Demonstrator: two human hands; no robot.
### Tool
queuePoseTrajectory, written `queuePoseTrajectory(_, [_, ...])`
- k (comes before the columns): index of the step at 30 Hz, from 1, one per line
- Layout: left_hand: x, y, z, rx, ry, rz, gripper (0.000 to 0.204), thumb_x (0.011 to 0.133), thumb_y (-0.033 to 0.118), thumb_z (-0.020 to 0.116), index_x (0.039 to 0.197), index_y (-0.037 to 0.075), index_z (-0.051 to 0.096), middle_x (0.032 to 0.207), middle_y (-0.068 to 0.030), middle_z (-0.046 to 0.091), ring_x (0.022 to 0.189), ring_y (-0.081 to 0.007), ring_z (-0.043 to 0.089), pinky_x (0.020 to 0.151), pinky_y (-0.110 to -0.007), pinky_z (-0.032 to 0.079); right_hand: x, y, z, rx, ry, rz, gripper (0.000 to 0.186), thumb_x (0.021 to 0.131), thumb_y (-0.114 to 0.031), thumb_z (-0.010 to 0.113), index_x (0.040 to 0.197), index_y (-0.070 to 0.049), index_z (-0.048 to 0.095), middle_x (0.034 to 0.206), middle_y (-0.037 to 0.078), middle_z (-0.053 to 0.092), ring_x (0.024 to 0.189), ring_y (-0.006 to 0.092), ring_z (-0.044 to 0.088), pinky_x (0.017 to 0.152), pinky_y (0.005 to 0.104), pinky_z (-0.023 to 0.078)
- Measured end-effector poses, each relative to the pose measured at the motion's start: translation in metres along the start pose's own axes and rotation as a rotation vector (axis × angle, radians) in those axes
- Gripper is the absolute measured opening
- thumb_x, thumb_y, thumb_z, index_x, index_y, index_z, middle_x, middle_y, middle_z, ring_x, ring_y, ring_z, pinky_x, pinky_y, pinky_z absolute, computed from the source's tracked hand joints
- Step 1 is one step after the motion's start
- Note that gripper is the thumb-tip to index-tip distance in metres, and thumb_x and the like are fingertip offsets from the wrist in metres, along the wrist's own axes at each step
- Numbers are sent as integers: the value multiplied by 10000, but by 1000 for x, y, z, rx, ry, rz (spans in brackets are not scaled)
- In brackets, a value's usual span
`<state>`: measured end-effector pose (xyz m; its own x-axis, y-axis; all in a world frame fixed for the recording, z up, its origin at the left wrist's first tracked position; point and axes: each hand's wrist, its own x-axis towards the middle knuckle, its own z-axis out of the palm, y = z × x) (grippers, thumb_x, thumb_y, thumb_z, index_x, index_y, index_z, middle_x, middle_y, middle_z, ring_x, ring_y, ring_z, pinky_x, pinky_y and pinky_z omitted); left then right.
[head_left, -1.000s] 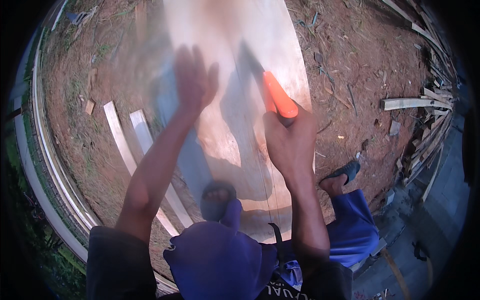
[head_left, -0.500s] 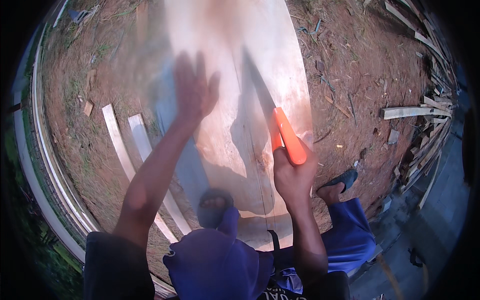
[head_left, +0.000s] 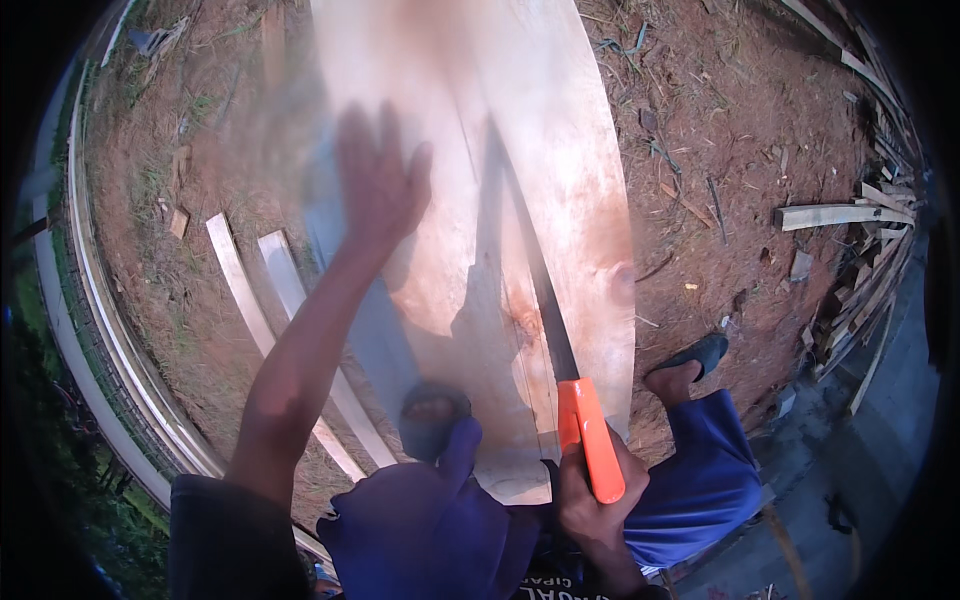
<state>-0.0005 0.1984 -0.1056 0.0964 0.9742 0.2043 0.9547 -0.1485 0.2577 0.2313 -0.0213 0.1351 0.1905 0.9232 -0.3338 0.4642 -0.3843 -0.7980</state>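
Note:
A long, pale sheet of plywood [head_left: 590, 210] stretches away in front of me, with my left foot in a dark sandal [head_left: 432, 420] on it. My left hand [head_left: 382, 190] lies flat on the sheet, fingers spread, left of the cut line. My right hand [head_left: 600, 490] grips the orange handle of a handsaw [head_left: 540, 285] close to my body. The saw's blade slants forward and left, its far end at a line running along the sheet. Haze blurs the far part of the plywood, so the cut there is unclear.
Two narrow wooden strips [head_left: 243, 285] lie on the dirt to the left. A pile of scrap lumber [head_left: 865, 290] is heaped at the right beside grey paving [head_left: 890, 420]. My right foot [head_left: 675, 380] stands on the soil right of the sheet.
My right hand has drawn the saw back toward my body, so more of the blade shows. The left hand stays flat on the plywood in nearly the same place.

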Motion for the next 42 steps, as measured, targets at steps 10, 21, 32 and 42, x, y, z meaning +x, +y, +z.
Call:
queuePoseTrajectory(10, [-6,-14,7,-9,54,36,702,1042,441,497,1578,21,325,1599,-385,200,1510,-524,173,1215,-592,172,30,13,13,102,-5,190,504,805,60,624,1309,91,626,886,172,738,705,176,704,680,291,552])
queuePoseTrajectory(21, [5,-2,7,-6,10,41,720,1038,453,504,1567,-2,328,1598,-396,182,1508,-528,172,1213,-590,172,155,-6,59,86,13,109,207,858,-76,615,954,94,684,675,236,646,605,319,670,605,408,501])
queuePoseTrajectory(32, [-7,-8,-1,-1,-13,4,730,1027,451,527,1569,4,331,1589,-399,202,1501,-535,181,1214,-587,176,-26,7,-19,-4,-39,64,550,772,105,607,1322,95,620,1052,223,752,836,188,748,779,294,572])
queuePoseTrajectory(42, [-4,-4,10,-32,-5,38,750,1011,476,545,1570,22,337,1590,-392,213,1500,-534,188,1209,-592,184,171,-2,73,74,92,20,184,856,-94,659,909,81,645,698,254,675,645,378,705,619,445,526])
